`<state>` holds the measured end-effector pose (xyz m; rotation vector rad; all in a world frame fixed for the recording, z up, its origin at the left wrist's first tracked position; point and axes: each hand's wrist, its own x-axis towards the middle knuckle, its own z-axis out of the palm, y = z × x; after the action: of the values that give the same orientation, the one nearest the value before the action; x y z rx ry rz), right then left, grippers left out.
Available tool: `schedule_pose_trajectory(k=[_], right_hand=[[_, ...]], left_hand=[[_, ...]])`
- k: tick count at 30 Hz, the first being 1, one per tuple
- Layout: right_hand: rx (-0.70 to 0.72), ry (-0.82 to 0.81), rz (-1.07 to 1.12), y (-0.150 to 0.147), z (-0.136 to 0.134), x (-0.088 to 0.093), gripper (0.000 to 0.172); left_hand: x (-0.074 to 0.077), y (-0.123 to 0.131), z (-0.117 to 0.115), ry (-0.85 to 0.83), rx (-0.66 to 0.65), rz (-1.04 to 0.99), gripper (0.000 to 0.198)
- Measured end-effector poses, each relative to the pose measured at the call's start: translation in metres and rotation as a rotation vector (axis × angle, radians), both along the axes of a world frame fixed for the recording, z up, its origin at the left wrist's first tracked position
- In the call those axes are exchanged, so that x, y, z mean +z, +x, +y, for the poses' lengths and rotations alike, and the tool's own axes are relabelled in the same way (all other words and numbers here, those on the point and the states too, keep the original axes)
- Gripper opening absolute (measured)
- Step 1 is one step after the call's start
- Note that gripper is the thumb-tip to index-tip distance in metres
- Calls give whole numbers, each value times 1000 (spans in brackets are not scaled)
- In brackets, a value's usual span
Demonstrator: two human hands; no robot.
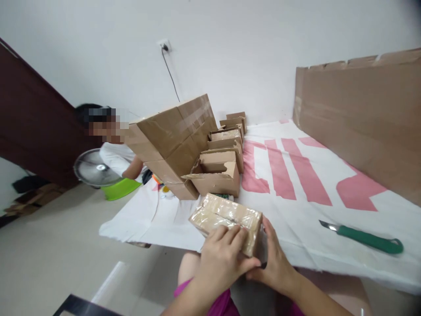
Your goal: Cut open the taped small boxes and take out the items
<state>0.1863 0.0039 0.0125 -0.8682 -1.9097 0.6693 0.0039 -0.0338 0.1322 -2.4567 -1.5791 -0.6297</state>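
A small brown cardboard box (213,210), wrapped in shiny clear tape, sits at the table's front edge, tilted a little. My left hand (223,256) lies over its top front, the fingers bent on the taped top and the thumb at the lower right corner. Around the box's right end is my right hand (274,259), with its fingers at the far side and its thumb near the left thumb. Whatever is under the box is hidden. Off to the right, a green-handled cutter (368,239) lies on the cloth with its blade out.
Open cardboard boxes (220,177) stand in a row behind, beside a stack of closed boxes (177,140). A large cardboard sheet (358,118) rises at the right. White cloth with pink shapes (329,215) covers the table. At the left are a person (118,160) and a fan (95,167).
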Motion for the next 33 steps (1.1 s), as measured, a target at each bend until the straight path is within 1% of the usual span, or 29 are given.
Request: schedule_pose_trajectory(k=[2,4,5,6,7,9,10,11,12,13,15,17,18,21,23,24,26,28,29,31,33], right_hand=[[-115,-8,8,15,1,1,124],[-165,-23,2,40,7,2,116],[-179,-29,-15,55,10,2,112],[-192,-36,-44,73,12,2,107],[-203,-37,-89,92,15,3,103],[-200,-28,-205,130,18,7,98],[-187,-19,-249,148,20,8,95],[-183,-14,-274,165,22,9,90],[-213,-16,-288,180,24,9,82],[-286,-26,-298,194,26,8,73],[-504,-43,-359,216,31,2,58],[-667,-23,-505,231,36,-9,50],[-703,6,-595,235,39,-16,47],[-763,74,-802,241,45,-32,41],[-799,56,-853,241,51,-37,38],[-798,33,-853,239,55,-37,37],[-791,13,-793,232,63,-28,37],[-793,50,-656,220,69,-8,40],[-798,83,-573,211,70,7,42],[-778,152,-419,188,70,43,41],[-699,214,-334,162,66,81,39]], left_hand=[[2,11,3,6,-106,-79,54],[4,9,8,-20,-256,-176,50],[4,3,12,-17,-301,-230,46],[3,-4,17,10,-308,-283,41],[0,-12,23,51,-277,-335,37],[-11,-28,34,97,-182,-417,36],[-18,-34,40,75,-160,-442,39],[-27,-37,44,22,-166,-458,43],[-36,-39,47,-41,-187,-476,47],[-45,-38,49,-97,-209,-502,49],[-61,-33,50,-132,-236,-587,50],[-75,-26,50,-103,-240,-687,48],[-81,-22,50,-81,-241,-723,47],[-95,-15,53,-18,-234,-781,48],[-100,-13,56,27,-223,-806,49],[-103,-12,57,48,-214,-817,49],[-105,-10,59,81,-208,-830,50],[-105,-9,60,100,-218,-833,50],[-105,-9,60,106,-225,-831,50],[-104,-9,61,114,-228,-823,49],[-104,-9,60,117,-219,-818,49]])
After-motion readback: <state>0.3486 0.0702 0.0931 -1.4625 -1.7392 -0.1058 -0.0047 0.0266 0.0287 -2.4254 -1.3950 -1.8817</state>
